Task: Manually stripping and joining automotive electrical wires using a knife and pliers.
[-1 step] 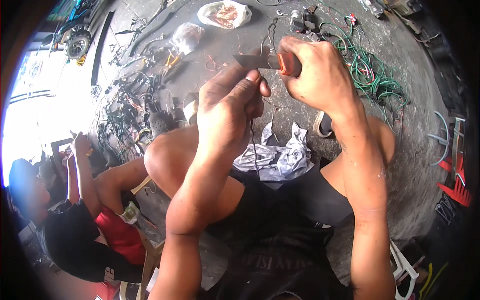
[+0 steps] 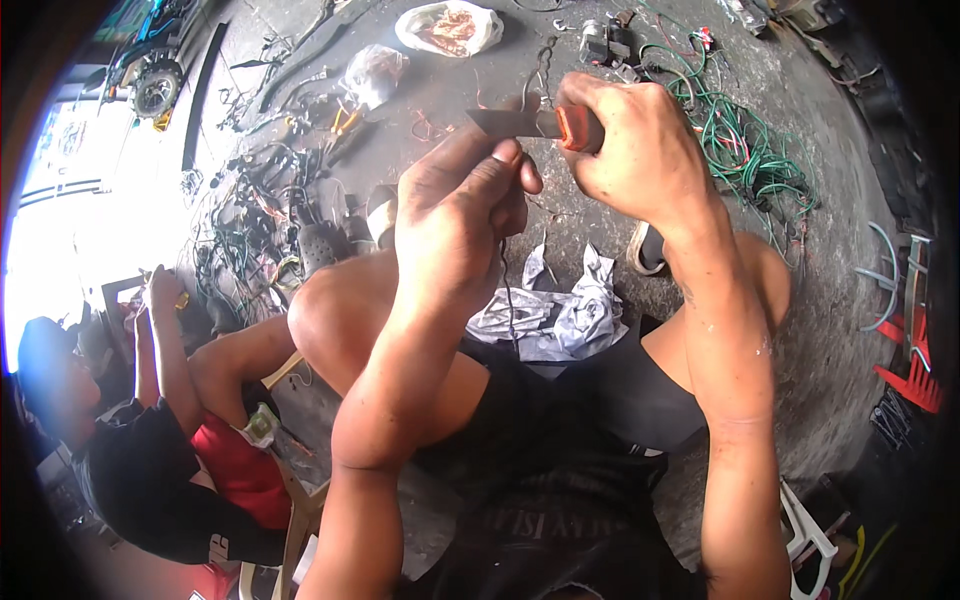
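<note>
The person's left hand (image 2: pixel 448 212), left of centre, is curled, thumb against fingers. The right hand (image 2: pixel 636 148), upper centre, is clenched around an orange-handled knife (image 2: pixel 512 123), its blade pointing left above the left thumb. A thin dark wire (image 2: pixel 508 288), grasped by the left hand, hangs near mid-frame.

hardly any visible change, co-worker's raised hand (image 2: pixel 162 292) very slightly shifted

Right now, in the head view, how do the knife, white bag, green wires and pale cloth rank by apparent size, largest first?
1. Green wires
2. Pale cloth
3. White bag and knife, unranked: the knife looks longer but slimmer, and it is nearer the camera.
</note>
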`<act>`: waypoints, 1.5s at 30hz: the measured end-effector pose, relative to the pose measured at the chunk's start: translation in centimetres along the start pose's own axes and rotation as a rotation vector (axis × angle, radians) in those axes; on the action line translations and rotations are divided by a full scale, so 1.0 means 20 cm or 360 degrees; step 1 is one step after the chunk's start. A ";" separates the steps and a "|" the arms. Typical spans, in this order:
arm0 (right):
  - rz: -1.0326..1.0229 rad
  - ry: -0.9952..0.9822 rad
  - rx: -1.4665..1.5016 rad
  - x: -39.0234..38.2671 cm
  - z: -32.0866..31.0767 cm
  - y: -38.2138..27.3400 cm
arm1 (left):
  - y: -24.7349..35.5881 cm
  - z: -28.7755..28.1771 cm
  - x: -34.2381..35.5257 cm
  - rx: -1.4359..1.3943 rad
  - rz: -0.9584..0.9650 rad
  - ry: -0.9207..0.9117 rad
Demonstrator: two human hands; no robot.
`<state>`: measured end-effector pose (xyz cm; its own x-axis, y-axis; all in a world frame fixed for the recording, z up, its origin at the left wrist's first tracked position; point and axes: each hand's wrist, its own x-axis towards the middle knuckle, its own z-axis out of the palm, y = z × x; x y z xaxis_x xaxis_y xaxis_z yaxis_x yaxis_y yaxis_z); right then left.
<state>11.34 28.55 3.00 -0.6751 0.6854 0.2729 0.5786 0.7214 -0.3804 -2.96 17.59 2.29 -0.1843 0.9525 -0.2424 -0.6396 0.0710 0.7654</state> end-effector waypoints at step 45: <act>-0.0047 -0.0007 0.0197 -0.02 -0.04 -0.01 | -0.01 0.01 -0.02 0.0156 0.0032 -0.0027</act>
<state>11.80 28.18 3.64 -0.6933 0.6633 0.2817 0.4976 0.7234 -0.4787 -2.64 17.24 2.35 -0.1835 0.9588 -0.2170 -0.5597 0.0796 0.8249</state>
